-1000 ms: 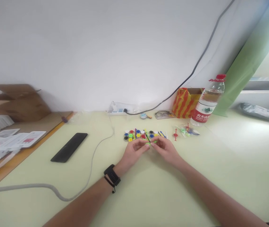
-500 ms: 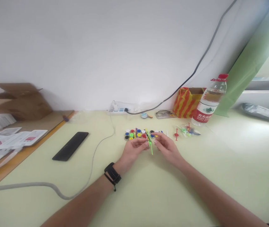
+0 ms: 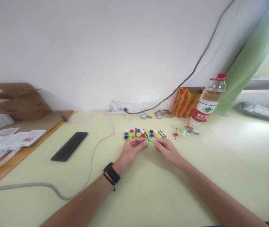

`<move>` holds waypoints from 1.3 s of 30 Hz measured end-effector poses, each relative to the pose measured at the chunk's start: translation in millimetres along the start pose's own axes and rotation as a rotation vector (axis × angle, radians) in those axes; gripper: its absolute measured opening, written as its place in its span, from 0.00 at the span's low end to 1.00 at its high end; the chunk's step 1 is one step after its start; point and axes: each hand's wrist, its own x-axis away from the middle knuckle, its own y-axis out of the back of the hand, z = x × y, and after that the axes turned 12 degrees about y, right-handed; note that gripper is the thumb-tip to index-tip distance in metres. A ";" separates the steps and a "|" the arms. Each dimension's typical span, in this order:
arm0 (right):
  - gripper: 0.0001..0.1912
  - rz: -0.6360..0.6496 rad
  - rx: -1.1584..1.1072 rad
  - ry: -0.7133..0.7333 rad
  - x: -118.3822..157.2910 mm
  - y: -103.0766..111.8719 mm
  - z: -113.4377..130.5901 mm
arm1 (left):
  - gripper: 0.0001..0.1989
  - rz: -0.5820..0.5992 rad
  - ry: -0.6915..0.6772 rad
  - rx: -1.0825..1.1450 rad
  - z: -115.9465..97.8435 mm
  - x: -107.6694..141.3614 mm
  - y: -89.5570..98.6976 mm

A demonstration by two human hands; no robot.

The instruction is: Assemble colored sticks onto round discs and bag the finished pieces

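Note:
Between the fingertips of my left hand is a small green plastic piece. My right hand is just right of it, its thumb and forefinger closed together; what they hold, if anything, is too small to name. Beyond both hands lie several coloured discs in rows, with thin coloured sticks among and beside them. A red piece with a round middle lies to the right, next to a clear bag of coloured parts.
At the right back stand a water bottle and a striped bag. A power strip is by the wall. On the left are a black flat object, a grey cable, papers and a cardboard box.
My right hand's fingers have closed together, uncovering more discs and sticks behind them. The green piece in my left hand has turned, and its long end no longer points down toward me.

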 end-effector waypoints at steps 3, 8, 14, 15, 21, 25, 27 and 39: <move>0.25 0.029 0.003 0.035 -0.2 -3.3 -2.8 | 0.18 0.027 0.012 -0.015 -0.5 1.4 -0.8; 0.22 0.037 -0.024 0.032 1.1 -5.8 -5.1 | 0.18 0.115 0.007 -0.050 1.7 3.1 -1.4; 0.22 0.030 -0.012 0.016 1.4 -5.2 -8.0 | 0.21 0.134 -0.024 -0.144 3.1 3.3 -1.1; 0.22 0.016 -0.006 0.019 1.6 -4.8 -8.3 | 0.20 0.131 -0.026 -0.141 2.6 3.3 -1.2; 0.22 -0.129 -0.102 0.028 3.8 -4.2 -4.0 | 0.17 0.089 -0.010 -0.102 -1.7 3.6 -1.9; 0.26 -0.208 -0.154 0.015 4.3 -4.6 -1.9 | 0.19 0.078 -0.010 -0.096 -0.2 2.6 -0.7; 0.17 -0.167 -0.138 -0.018 4.3 -3.0 -2.4 | 0.20 0.075 -0.014 -0.090 0.9 2.2 -0.1; 0.25 -0.008 -0.122 -0.056 -0.3 -0.5 -2.8 | 0.19 0.096 -0.017 -0.109 0.4 3.0 -0.7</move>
